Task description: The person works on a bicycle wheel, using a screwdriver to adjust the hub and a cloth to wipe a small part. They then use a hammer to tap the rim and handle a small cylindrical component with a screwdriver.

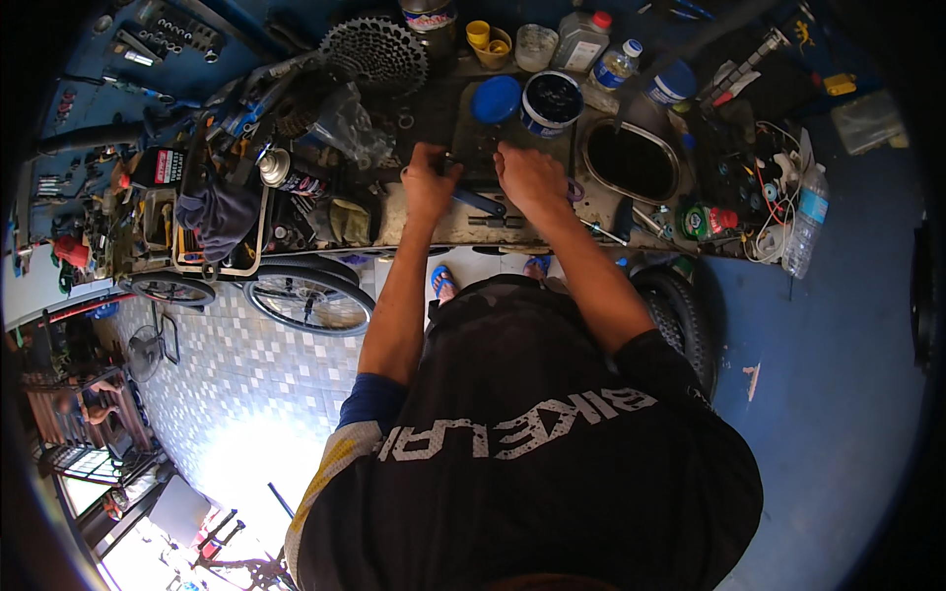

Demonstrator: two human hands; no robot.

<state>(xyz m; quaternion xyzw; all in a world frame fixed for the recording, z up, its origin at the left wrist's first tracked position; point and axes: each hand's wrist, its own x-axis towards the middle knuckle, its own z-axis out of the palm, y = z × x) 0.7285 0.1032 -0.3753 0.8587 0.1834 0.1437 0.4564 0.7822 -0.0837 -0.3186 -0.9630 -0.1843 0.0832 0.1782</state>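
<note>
My left hand point(430, 185) is closed in a pinch above the workbench, with a small dark metallic piece point(450, 159) at its fingertips, too small to name. To its right, my right hand point(533, 181) has its fingers curled; what they hold, if anything, is hidden. A blue-handled tool point(479, 202) lies on the bench between my wrists. Just beyond my right hand stands an open tub of dark grease point(552, 101), its blue lid point(496, 98) lying to the left of it. A purple ring point(574, 189) shows beside my right wrist.
Right of the tub sits a metal-rimmed oval basin point(631, 161). A large cassette sprocket point(373, 55), a clear plastic bag point(353, 126) and a spray can point(279, 167) crowd the left side. Bottles point(581, 41) line the back. A bicycle wheel point(308, 295) stands below the bench.
</note>
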